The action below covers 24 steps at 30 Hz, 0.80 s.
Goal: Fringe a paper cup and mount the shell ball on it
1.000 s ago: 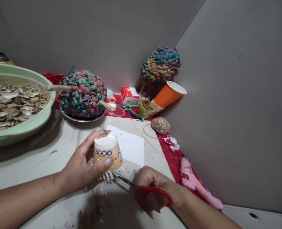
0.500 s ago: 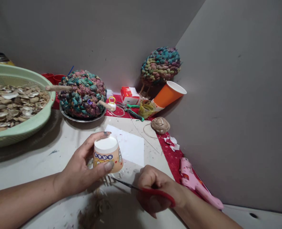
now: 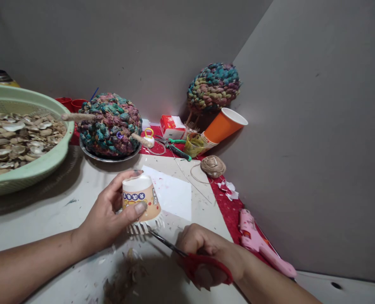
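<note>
My left hand (image 3: 108, 207) is closed round a printed paper cup (image 3: 142, 197), held upside down with its white base upward. Around its lower rim the paper is cut into a fringe of narrow white strips (image 3: 139, 228). My right hand (image 3: 203, 247) grips red-handled scissors (image 3: 209, 270), its fingers in the loops. The tips of the blades reach the fringe just below my left thumb. Whether the blades are parted is hard to make out. Under the hands, small scraps and brown bits (image 3: 129, 270) lie on the table.
At left stands a green basket (image 3: 48, 160) of shells. Behind are a colourful shell-covered ball (image 3: 110, 126) on a metal dish, a second one (image 3: 214, 86), pliers (image 3: 179, 151) and an orange cup (image 3: 224, 126). Twine (image 3: 213, 166), white paper (image 3: 171, 192) and a pink glue gun (image 3: 263, 245) lie nearer.
The cup and my left hand have shifted slightly left and up, and more of the fringe shows. The scissor blades have turned, their tips now a little higher at the fringe.
</note>
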{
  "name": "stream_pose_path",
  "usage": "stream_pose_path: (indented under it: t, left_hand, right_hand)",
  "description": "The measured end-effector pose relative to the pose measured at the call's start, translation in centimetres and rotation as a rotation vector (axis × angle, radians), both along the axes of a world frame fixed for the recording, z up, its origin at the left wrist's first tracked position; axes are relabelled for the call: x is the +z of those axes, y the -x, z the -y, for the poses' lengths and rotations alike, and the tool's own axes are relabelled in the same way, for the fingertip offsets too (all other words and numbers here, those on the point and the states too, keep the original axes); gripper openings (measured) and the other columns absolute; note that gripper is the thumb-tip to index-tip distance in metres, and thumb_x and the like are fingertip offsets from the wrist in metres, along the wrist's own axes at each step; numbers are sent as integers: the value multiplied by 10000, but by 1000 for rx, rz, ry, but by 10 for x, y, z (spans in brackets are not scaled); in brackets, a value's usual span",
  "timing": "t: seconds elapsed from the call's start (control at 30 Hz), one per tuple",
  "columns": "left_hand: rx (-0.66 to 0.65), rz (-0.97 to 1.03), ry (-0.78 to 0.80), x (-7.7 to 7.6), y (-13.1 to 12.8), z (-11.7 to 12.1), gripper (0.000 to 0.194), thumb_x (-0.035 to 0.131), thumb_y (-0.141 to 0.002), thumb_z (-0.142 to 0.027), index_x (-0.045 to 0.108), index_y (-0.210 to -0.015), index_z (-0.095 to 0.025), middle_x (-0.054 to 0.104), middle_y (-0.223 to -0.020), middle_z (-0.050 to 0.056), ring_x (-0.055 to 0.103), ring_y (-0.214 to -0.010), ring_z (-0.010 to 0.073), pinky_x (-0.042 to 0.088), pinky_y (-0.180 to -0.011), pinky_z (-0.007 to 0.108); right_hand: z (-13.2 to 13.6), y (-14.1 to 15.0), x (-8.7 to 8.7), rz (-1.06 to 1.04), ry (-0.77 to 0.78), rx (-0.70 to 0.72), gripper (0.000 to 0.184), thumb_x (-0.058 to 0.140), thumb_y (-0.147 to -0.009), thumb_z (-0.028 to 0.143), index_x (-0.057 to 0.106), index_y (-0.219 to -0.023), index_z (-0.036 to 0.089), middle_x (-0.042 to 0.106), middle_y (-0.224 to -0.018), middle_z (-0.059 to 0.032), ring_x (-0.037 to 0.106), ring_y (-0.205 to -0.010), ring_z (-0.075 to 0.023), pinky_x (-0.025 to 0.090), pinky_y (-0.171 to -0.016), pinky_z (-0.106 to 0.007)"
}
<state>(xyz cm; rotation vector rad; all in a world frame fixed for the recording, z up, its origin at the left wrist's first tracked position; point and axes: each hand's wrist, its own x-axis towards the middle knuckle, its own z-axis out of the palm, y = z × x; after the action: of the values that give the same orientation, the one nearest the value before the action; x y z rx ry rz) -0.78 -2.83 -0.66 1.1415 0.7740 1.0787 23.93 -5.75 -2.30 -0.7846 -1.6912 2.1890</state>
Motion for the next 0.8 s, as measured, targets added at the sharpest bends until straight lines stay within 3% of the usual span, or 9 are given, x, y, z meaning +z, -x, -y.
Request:
stream_pose_path:
  t: [0.4,0.8]
  left_hand:
    - [-4,-118,-53,-4,3,3,555,778,-800,-425,529,-1277,-287,588,-1306,70,576,-1207,295,501,-958,361]
    - [-67,-118,-72,-5,4,4,574,784,-792,-402,531,-1292,-279,629,-1233,76,618,-1126,284,501,-945,373]
  right_hand:
    - [-1,-4,0,-27,208,-19,664,765,-593,754,629,-523,108,535,-421,-21,423,-337,-87,290,-350,-211]
    - [-3,-5,0,-17,239,0,655,776,-627,733,632,-521,103,551,-426,-34,430,-337,-81,300,-346,-202]
